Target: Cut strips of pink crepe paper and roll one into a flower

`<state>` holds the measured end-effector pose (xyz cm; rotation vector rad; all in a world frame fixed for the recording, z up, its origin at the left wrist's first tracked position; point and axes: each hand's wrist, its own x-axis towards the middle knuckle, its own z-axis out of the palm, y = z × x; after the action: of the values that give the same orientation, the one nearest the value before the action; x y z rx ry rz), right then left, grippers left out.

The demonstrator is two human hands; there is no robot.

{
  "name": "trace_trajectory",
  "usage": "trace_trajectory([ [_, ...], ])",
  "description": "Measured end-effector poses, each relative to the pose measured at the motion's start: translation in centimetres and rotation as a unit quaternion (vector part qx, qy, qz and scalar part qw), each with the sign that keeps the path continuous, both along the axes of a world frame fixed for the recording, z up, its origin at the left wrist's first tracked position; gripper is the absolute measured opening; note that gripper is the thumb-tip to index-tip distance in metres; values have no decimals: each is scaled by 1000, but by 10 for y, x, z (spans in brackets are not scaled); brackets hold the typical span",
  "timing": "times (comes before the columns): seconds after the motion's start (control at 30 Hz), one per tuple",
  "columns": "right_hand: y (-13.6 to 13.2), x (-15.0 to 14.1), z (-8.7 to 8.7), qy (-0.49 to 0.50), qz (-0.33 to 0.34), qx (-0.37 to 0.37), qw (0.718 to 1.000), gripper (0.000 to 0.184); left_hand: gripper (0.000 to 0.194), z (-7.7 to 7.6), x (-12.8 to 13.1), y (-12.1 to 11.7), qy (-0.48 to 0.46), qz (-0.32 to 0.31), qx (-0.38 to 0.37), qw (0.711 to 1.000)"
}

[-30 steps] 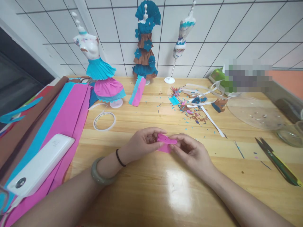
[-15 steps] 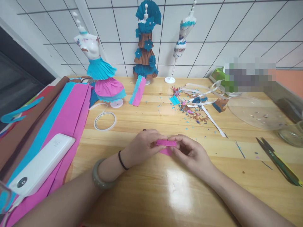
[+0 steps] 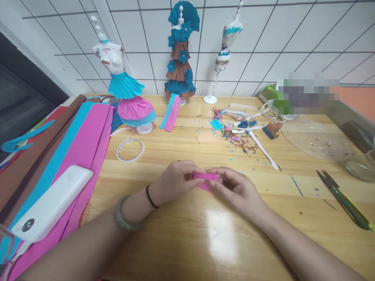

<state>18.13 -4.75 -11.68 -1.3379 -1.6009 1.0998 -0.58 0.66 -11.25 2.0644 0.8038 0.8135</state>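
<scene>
A small folded strip of pink crepe paper [image 3: 205,176] is pinched between both hands over the middle of the table. My left hand [image 3: 180,177] grips its left end between thumb and fingers. At the other end, my right hand [image 3: 236,185] closes on it the same way. A flat pink part of the paper hangs below the folded edge. Beyond the hands stands a mini mannequin [image 3: 113,58] in a turquoise and pink pleated skirt, and a roll of double-sided tape [image 3: 130,150] lies in front of it.
Scissors [image 3: 345,201] lie at the right, near a glass jar [image 3: 361,166]. Paper scraps and white tape strips [image 3: 263,150] litter the back right. A power bank [image 3: 55,201] rests on crepe paper sheets [image 3: 84,144] at left. Two more mannequins, one dressed [image 3: 180,58], one mostly bare [image 3: 224,50], stand behind.
Both hands keep their pinch on the pink paper and have barely moved. The folded strip looks slightly shifted to the left.
</scene>
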Motion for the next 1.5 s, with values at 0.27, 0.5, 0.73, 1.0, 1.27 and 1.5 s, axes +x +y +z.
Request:
trace_trajectory([
  [0.27, 1, 0, 0, 9, 9, -1, 1000, 20, 15, 7, 0, -1, 10, -25, -46, 999],
  [0.5, 1, 1, 0, -3, 14, 10, 1000, 19, 13, 3, 0, -1, 4, -12, -45, 999],
  [0.73, 3, 3, -1, 20, 21, 8, 1000, 16, 15, 4, -1, -1, -8, -18, -79, 997],
  [1.0, 4, 2, 3, 60, 9, -26, 998, 18, 16, -1, -2, 2, -110, -33, -259, 959],
  [1.27, 2, 0, 7, 121, -10, -87, 989, 22, 18, 1, -2, 2, -113, -20, -307, 945],
  [1.5, 5, -1, 7, 136, -39, -98, 985, 31, 23, -1, -3, 3, -122, -7, -348, 929],
])
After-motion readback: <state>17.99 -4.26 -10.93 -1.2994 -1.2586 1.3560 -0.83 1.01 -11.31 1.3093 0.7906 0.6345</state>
